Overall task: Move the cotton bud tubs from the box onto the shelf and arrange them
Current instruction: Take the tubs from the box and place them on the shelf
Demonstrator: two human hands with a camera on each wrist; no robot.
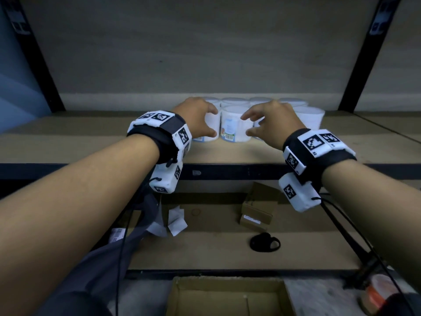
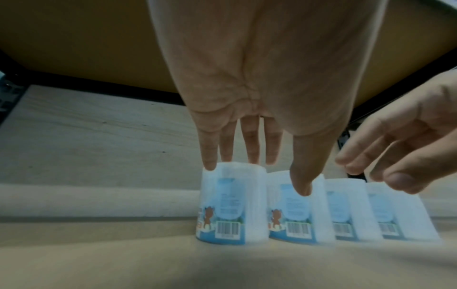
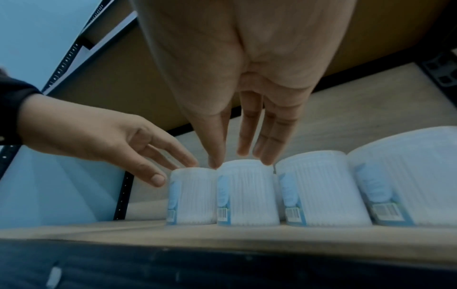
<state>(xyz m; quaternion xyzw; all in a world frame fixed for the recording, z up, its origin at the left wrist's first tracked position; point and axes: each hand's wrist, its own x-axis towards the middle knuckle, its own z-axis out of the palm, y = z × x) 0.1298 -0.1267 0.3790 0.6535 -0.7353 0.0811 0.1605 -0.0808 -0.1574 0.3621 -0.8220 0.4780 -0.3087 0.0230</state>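
Several white cotton bud tubs with blue labels stand in two rows on the wooden shelf. My left hand reaches over the front left tub, fingers straight, their tips touching its top. In the left wrist view my left hand hovers over that tub, thumb in front of the neighbouring tub. My right hand is spread beside the middle front tub. In the right wrist view my right hand's fingertips meet the top of the second tub. Neither hand grips anything.
The cardboard box lies below with no tubs visible in it. The lower shelf carries small cardboard boxes, white paper scraps and a black item. Black uprights frame the shelf. An orange roll sits bottom right.
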